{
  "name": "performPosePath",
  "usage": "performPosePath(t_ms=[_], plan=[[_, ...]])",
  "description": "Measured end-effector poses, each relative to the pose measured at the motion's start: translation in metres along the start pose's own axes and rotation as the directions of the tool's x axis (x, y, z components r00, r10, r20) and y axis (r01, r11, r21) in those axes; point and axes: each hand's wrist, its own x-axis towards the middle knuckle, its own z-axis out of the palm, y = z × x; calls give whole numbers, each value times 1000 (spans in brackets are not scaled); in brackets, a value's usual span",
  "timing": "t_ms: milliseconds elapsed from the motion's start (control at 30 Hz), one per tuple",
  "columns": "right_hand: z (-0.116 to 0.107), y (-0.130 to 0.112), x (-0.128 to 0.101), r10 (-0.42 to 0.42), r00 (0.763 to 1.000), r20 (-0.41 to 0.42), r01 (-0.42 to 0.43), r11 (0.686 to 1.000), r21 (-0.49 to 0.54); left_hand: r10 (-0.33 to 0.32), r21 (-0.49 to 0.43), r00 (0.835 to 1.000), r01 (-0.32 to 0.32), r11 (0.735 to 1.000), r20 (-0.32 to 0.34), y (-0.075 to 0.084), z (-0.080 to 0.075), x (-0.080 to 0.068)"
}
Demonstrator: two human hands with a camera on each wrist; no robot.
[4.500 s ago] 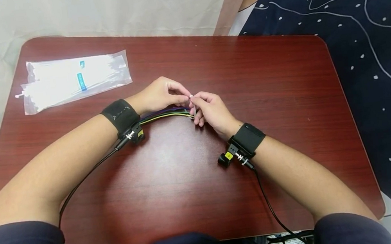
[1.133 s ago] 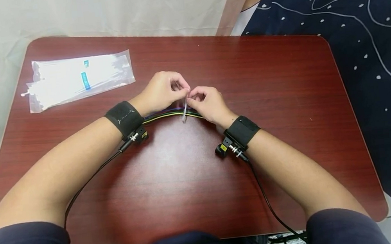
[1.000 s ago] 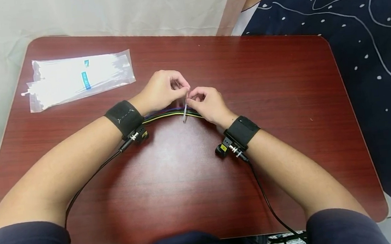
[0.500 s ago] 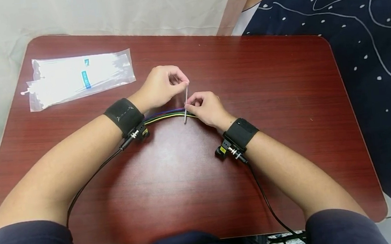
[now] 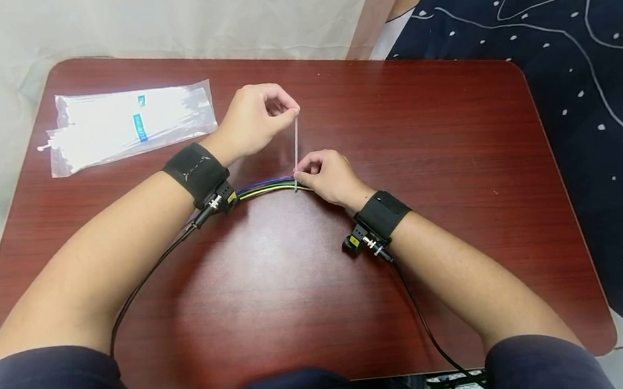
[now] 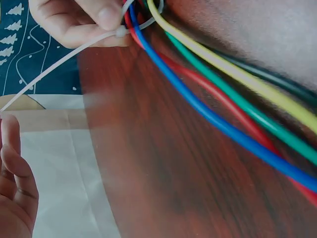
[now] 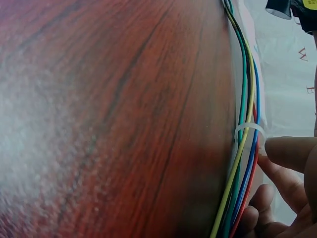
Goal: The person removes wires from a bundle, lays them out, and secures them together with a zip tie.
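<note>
- Since the earlier frames, left hand [image 5: 256, 119] has risen toward the desk's far edge, drawing the zip tie [image 5: 296, 149] tail out long and taut; its fingers pinch the tail's tip.
- Right hand [image 5: 328, 177] stays low at mid-desk, fingers pinching the tie's head against the wire bundle [image 5: 263, 188].
- Step in hand, as I judge it: cinching the loop; next calls for a further steady pull while the head is braced.
- Left wrist view shows the head [image 6: 120, 32] at the coloured wires; right wrist view alone shows the loop [image 7: 249, 130] round them, not yet snug.
- Bag of ties [image 5: 127, 126] lies near the far left corner.
</note>
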Motion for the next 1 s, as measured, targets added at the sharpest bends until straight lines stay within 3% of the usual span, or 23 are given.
performPosePath(t_ms=[1000], plan=[[2, 3, -6, -65, 998, -10, 63, 990, -123, 7, 22, 998, -6, 1000, -63, 24, -9, 14]])
